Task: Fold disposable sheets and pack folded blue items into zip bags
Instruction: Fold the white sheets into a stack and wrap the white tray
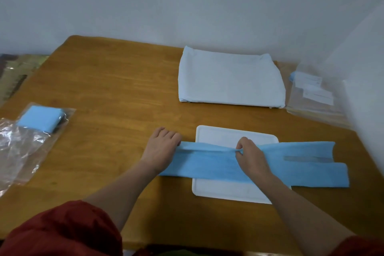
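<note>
On wooden table (108,89), blue sheet (207,164), white tray (218,133)

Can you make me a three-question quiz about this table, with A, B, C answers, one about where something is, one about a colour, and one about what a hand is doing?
1. Where does the long blue sheet lie?
A. Across the white tray
B. On the white folded stack
C. On the floor

2. What colour is the folded item in the zip bag at the left?
A. Red
B. Light blue
C. Green

3. What is the right hand doing?
A. Resting flat on bare table
B. Holding a bag
C. Pinching the sheet's folded upper edge

Answers: 1 A, the sheet crosses the tray; 2 B, a light blue square shows through the plastic; 3 C, its fingers grip the fold while the left hand holds the sheet's end.
</note>
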